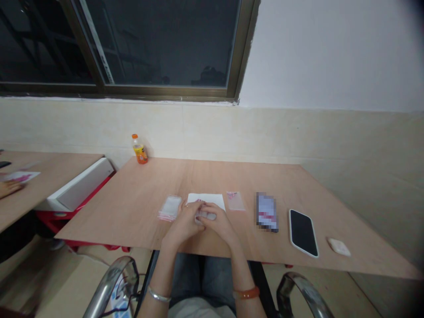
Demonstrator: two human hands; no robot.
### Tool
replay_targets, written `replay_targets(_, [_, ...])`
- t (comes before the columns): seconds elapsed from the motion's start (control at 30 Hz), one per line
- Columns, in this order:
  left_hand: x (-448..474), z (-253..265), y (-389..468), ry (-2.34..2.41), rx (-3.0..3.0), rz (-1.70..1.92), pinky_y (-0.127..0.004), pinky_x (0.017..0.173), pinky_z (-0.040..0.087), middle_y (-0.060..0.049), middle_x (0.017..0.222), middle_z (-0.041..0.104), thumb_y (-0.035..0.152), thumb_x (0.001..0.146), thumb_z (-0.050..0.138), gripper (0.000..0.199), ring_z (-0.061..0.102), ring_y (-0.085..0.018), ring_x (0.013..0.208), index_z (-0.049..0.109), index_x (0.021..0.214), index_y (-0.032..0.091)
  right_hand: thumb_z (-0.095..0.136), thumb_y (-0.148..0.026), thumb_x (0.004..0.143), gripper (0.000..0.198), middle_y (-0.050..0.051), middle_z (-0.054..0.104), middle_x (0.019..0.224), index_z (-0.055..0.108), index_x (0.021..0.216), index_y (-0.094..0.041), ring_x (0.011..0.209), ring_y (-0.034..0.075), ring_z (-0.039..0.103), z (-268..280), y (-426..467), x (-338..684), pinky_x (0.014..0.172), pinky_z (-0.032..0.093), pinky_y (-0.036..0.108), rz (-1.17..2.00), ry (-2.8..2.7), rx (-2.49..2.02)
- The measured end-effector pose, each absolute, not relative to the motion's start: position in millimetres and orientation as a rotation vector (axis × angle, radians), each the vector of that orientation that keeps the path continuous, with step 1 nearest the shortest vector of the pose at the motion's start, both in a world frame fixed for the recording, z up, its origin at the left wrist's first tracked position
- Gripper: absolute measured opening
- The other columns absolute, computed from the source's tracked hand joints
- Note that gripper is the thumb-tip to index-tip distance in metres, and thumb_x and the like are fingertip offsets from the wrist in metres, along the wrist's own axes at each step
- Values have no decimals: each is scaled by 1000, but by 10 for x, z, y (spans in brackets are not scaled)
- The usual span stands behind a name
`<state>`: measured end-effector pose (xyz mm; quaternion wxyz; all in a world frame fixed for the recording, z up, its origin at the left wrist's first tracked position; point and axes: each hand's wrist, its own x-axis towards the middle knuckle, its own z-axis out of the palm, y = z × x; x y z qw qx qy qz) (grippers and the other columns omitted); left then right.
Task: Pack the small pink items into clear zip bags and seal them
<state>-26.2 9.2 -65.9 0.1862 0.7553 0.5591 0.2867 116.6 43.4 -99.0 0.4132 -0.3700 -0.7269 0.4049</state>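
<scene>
Both hands meet over the near middle of the wooden table. My left hand point(188, 218) has its fingers curled around one side of a small clear plastic bag point(207, 215). On the other side, my right hand point(218, 219) pinches the same bag; its contents are too small to make out. Under the fingers lies a white sheet of paper point(215, 198). A stack of clear zip bags with pink edges point(170, 206) rests to the left of my left hand. Another clear bag point(235, 201), with small pink bits at its top, lies right of the paper.
Further right are a phone with a blurred screen point(266, 212), a black-faced tablet point(303, 232) and a small whitish slab point(338, 247). An orange drink bottle point(139, 150) stands at the back left. Another person's hand point(9, 188) is on the neighbouring table point(62, 165).
</scene>
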Motion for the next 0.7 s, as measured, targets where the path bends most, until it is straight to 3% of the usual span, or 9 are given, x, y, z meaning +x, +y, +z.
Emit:
replay_targets(0.2, [-301, -638, 111, 1544, 2122, 867, -47, 103, 24, -7, 111, 65, 14, 61, 65, 49, 57, -25, 105, 57, 108, 23, 66, -22, 70, 18, 6, 66, 101, 70, 88, -21, 97, 20, 59, -927, 413, 1172, 89, 45, 36, 1022, -1722, -906])
replay_targets(0.43, [-350, -585, 94, 1533, 2048, 888, -41, 95, 38, -9, 112, 64, 16, 56, 73, 56, 58, -26, 102, 58, 110, 19, 66, -22, 68, 21, 6, 67, 95, 68, 89, -19, 89, 19, 61, -892, 404, 1165, 81, 48, 34, 1074, -1702, -925])
replay_targets(0.7, [-442, -678, 152, 1708, 2114, 955, -46, 100, 30, -6, 106, 66, 27, 66, 70, 43, 59, -24, 101, 58, 107, 21, 59, -31, 75, 19, 7, 71, 85, 69, 82, -18, 77, 19, 63, -985, 505, 1248, 68, 49, 31, 1021, -1525, -1017])
